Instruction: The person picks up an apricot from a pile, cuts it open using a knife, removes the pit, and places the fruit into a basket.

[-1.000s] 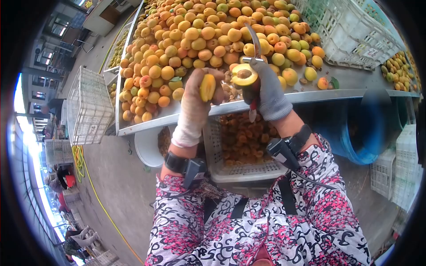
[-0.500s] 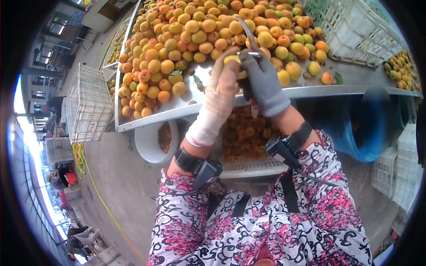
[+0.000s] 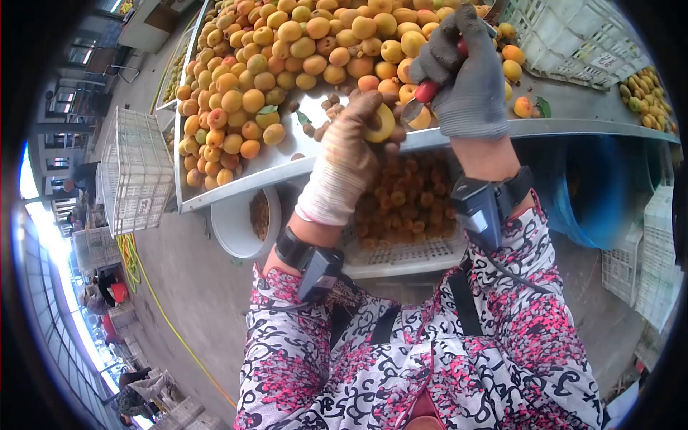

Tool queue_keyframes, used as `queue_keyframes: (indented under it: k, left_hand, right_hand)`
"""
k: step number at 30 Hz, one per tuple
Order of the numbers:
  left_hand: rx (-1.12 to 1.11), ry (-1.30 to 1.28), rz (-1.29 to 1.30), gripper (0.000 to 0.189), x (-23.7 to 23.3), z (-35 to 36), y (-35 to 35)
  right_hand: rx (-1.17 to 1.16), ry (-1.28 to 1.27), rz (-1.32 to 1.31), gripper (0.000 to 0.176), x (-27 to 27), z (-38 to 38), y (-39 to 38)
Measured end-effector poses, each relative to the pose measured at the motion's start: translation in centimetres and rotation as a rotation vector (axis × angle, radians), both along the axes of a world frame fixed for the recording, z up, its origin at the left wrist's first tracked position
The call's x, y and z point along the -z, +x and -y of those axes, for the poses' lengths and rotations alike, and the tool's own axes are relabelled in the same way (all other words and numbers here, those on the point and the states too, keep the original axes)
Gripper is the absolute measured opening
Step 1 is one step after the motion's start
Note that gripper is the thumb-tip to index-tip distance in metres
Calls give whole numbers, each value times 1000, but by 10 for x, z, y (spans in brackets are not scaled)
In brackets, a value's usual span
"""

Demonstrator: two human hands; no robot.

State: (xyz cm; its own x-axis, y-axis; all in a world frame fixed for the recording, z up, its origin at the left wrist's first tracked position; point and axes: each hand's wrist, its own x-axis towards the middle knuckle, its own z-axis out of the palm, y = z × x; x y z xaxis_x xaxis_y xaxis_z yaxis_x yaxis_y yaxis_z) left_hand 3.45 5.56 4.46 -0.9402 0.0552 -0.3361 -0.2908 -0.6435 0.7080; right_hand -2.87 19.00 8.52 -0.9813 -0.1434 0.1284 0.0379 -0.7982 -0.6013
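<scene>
My left hand, in a whitish, stained glove, is closed on a cut apricot whose pale yellow flesh faces right. It is over the near edge of the metal table. Apart from it, up and to the right, my right hand in a grey glove grips a red-handled knife. A metal piece shows at the handle's lower end; the fingers hide much of the rest. Whole apricots lie heaped beyond both hands. Small brown pits lie on the table beside my left hand.
The metal table has a raised front rim. Beneath it are a white crate of apricot pieces, a white bucket with brown contents and a blue barrel. White crates stand at left and back right.
My hands have parted. The right has moved up and right with the knife, turning its red handle into view. The left has moved slightly down, and the apricot's cut face now shows.
</scene>
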Motion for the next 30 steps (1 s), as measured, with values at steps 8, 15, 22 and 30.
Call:
queue_keyframes:
  k: [8,15,22,30]
  left_hand:
    - [-34,27,81,34,-8,-16,1]
    - [-125,-51,98,23,-6,-21,2]
    - [40,-723,-426,31,29,-2,9]
    - [-150,66,130,23,-27,-4,3]
  right_hand:
    - [193,251,-124,19,-11,21,23]
    - [190,122,-59,17,-1,35,26]
    - [-57,126,-171,17,7,29,25]
    - [218,603,-624,18,-8,41,46]
